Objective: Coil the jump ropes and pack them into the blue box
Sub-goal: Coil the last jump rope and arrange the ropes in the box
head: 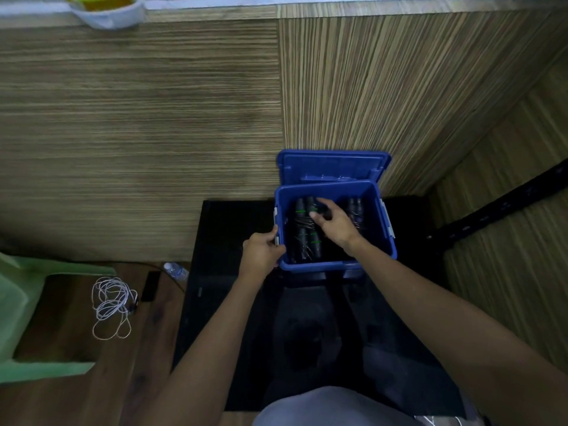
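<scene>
The blue box (381, 241) stands open on a black mat, its lid (333, 166) leaning up behind it against the wooden wall. Inside lie several coiled jump ropes with black handles marked by green bands (302, 233). More dark handles (355, 210) lie at the box's right side. My left hand (261, 252) grips the box's left rim. My right hand (333, 221) reaches down into the box, its fingers curled around a black handle near the back left.
A loose white cord (112, 304) lies tangled on the wooden floor at left, beside a dark phone (150, 285) and a small water bottle (176, 269). A green plastic chair (18, 318) stands at far left. Wood panels close the back and right.
</scene>
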